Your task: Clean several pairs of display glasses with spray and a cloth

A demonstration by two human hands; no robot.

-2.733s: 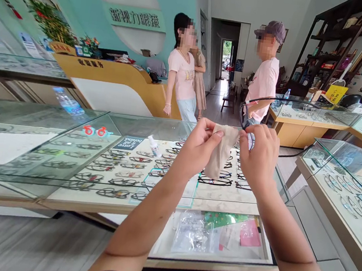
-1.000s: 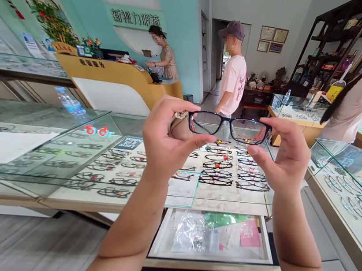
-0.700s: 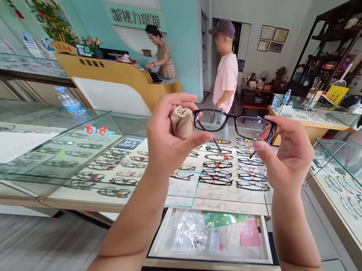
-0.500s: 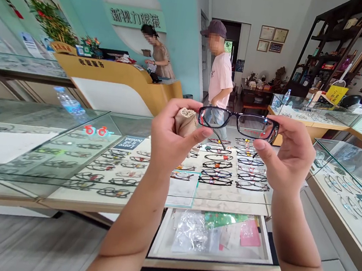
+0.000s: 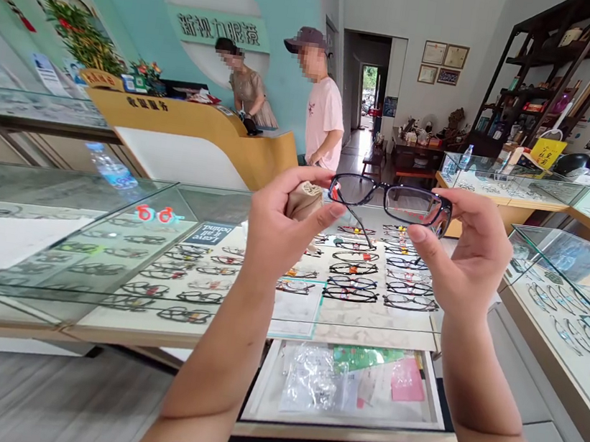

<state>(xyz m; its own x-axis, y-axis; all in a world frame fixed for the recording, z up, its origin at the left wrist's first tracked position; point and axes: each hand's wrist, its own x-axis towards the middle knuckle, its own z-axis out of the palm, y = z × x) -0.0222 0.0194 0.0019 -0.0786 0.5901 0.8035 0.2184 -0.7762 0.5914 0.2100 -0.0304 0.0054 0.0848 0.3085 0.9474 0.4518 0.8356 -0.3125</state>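
Note:
Dark-framed eyeglasses [image 5: 381, 185] are held up in front of me above the glass display case [image 5: 221, 200], their temples folded out toward me. My left hand [image 5: 285, 212] pinches the left end of the frame between thumb and fingers, and a rolled beige cloth [image 5: 304, 200] is tucked in the same palm. At the other end, my right hand [image 5: 470, 248] grips the frame's right side with thumb and forefinger. Below the glasses, rows of spectacle frames [image 5: 352, 283] lie inside the case.
An open drawer [image 5: 269, 417] with plastic bags and papers juts out below. Another glass case [image 5: 559, 314] stands to the right. A water bottle [image 5: 109, 166] and red toy-like glasses [image 5: 157, 214] are at left. Two people [image 5: 325, 116] [image 5: 247, 91] are near the yellow counter [image 5: 203, 133].
The person in the cap has walked left toward the counter, uncovering the doorway. The glasses have tilted slightly in my hands, which keep their hold. The person behind the counter leans further left.

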